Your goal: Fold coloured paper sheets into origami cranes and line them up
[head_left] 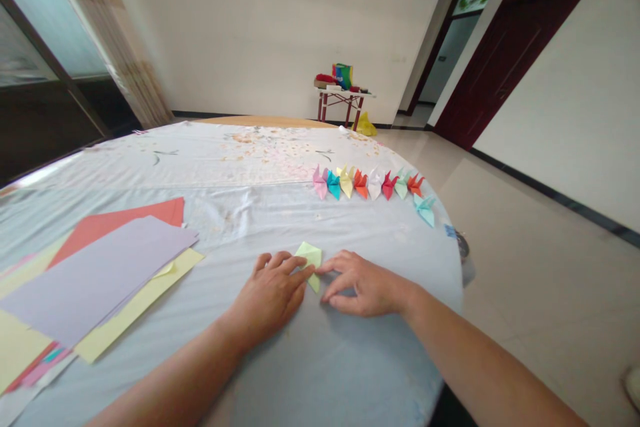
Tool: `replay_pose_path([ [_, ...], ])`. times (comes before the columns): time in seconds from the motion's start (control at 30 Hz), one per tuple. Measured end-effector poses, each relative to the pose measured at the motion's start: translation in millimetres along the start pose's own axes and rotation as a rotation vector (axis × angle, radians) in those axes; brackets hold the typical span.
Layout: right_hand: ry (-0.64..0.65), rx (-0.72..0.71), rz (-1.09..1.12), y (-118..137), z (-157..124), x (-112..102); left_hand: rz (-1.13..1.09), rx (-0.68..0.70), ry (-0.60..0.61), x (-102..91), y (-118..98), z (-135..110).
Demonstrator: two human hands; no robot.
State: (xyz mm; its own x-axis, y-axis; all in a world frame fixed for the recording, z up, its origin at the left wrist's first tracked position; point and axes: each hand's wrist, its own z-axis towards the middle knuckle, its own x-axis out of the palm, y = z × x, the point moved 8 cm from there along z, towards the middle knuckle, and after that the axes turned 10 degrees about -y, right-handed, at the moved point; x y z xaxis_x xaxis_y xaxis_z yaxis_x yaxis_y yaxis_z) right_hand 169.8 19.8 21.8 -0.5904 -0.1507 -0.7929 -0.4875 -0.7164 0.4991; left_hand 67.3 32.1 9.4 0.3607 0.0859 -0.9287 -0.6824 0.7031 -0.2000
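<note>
A small piece of pale green paper point(311, 255), folded into a pointed shape, lies flat on the cloth-covered table. My left hand point(275, 290) rests over its left side, holding it down with fingers bent and fingertips on the paper. Part of the paper is hidden under those fingers. From the right, my right hand point(361, 283) reaches in with its index fingertip at the paper's edge. Its thumb and other fingers are apart, and nothing shows between them. Beyond the hands stands a row of folded paper cranes point(361, 184) in several colours, with a light blue crane point(424, 209) nearer to me.
Large coloured paper sheets point(107, 273) lie stacked loosely at the left, purple on top. The round table's edge curves down the right side, above a tiled floor point(525, 260). A small side table point(345, 95) with a colourful bag stands by the far wall.
</note>
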Motion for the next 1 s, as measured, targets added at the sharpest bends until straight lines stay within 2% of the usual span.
replay_pose_path([
  [0.07,-0.085,0.08,0.072,-16.2,9.6,-9.8,-0.014,-0.001,0.004,-1.1,-0.2,0.8],
  [0.13,-0.263,0.229,-0.02,-40.7,19.0,-22.0,-0.032,-0.002,0.003,-3.2,-1.0,2.0],
  [0.17,-0.306,0.282,-0.077,-50.2,22.9,-22.8,-0.046,-0.005,-0.002,-4.8,-1.3,2.8],
  [0.27,-0.244,0.368,-0.152,-66.8,32.5,-6.8,-0.119,-0.017,-0.026,-9.0,-1.2,5.2],
  [0.37,-0.23,0.421,-0.182,-71.1,33.4,2.7,-0.179,-0.048,-0.063,-7.9,4.6,6.4],
  [0.57,-0.243,0.431,-0.151,-68.8,31.3,7.4,-0.168,-0.231,-0.233,0.6,34.4,1.9],
  [0.73,-0.261,0.378,-0.008,-62.6,35.6,11.4,-0.145,-0.307,-0.279,3.7,45.0,-2.2],
  [0.83,-0.257,0.396,0.167,-60.7,35.8,16.7,-0.197,-0.347,-0.292,3.5,48.0,-2.0],
  [0.93,-0.29,0.447,0.4,-63.3,34.5,20.1,-0.39,-0.448,-0.31,1.5,54.5,-0.2],
  [1.0,-0.335,0.477,0.536,-66.1,34.6,19.7,-0.612,-0.534,-0.267,3.4,57.4,2.2],
])
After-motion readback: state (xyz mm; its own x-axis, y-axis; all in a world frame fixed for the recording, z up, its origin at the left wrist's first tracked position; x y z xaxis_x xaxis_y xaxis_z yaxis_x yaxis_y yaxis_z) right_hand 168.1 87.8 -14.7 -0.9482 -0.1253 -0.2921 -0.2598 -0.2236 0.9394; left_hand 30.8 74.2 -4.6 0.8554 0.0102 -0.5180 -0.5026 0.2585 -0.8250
